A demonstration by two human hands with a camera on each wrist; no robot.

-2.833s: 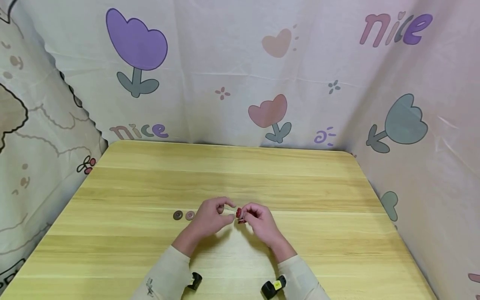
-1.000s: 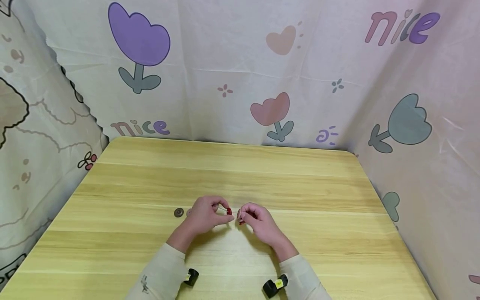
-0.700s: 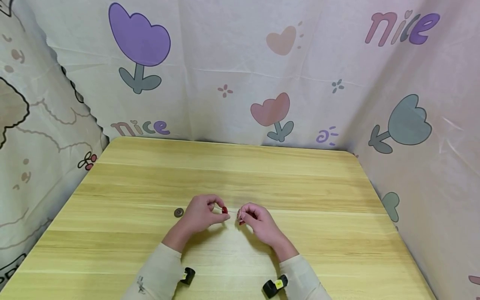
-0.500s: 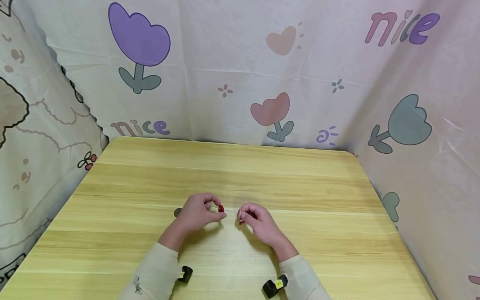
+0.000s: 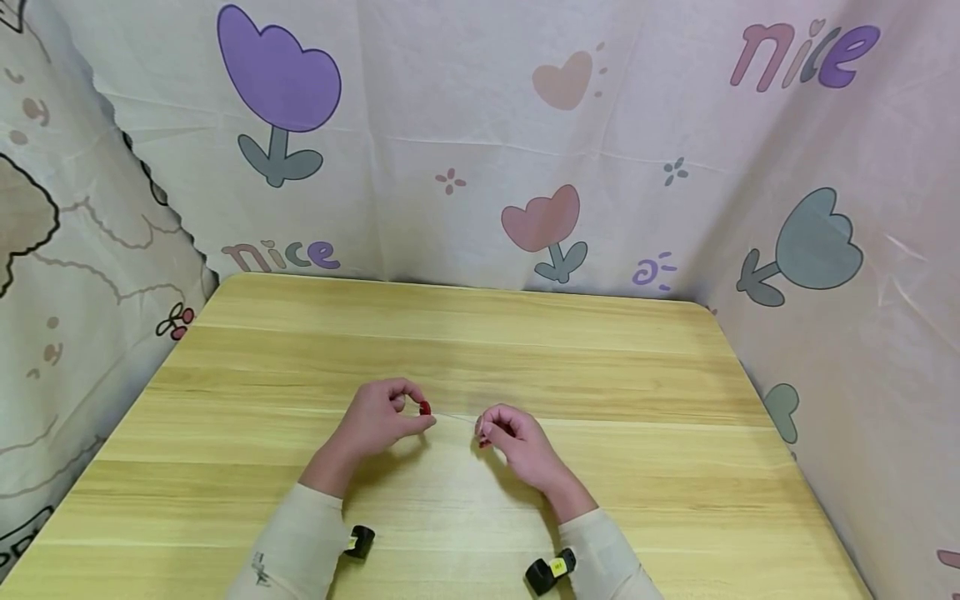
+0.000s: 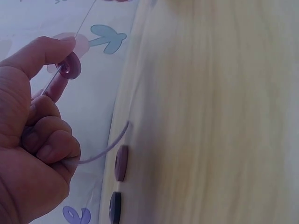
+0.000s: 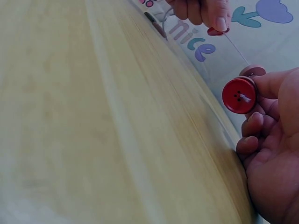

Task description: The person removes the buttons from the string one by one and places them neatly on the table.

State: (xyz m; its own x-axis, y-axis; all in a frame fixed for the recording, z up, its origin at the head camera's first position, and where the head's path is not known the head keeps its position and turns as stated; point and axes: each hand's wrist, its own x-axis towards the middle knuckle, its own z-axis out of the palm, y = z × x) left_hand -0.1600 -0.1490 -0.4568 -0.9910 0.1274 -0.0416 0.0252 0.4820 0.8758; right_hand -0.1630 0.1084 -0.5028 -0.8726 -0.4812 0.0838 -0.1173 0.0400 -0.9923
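Between thumb and index finger, my left hand (image 5: 378,417) pinches a red button (image 5: 425,408) with a thin pale cord (image 6: 85,17) running through it. Its other fingers curl around the cord, whose tail hangs toward the table in the left wrist view. My right hand (image 5: 517,442) pinches the other end of the string, where a red button (image 7: 239,95) with a knot on its face and a pinkish-brown button (image 7: 252,71) sit close together. Between the two hands the cord is stretched straight, over the middle of the table.
On the wooden table (image 5: 600,367) lie a pinkish-brown button (image 6: 121,163) and a dark button (image 6: 115,207), hidden by my left hand in the head view. A printed curtain (image 5: 420,75) hangs behind and along both sides.
My left hand has slid left along the cord with its red button, away from the buttons at my right hand. The cord between them has lengthened. My right hand has barely moved.
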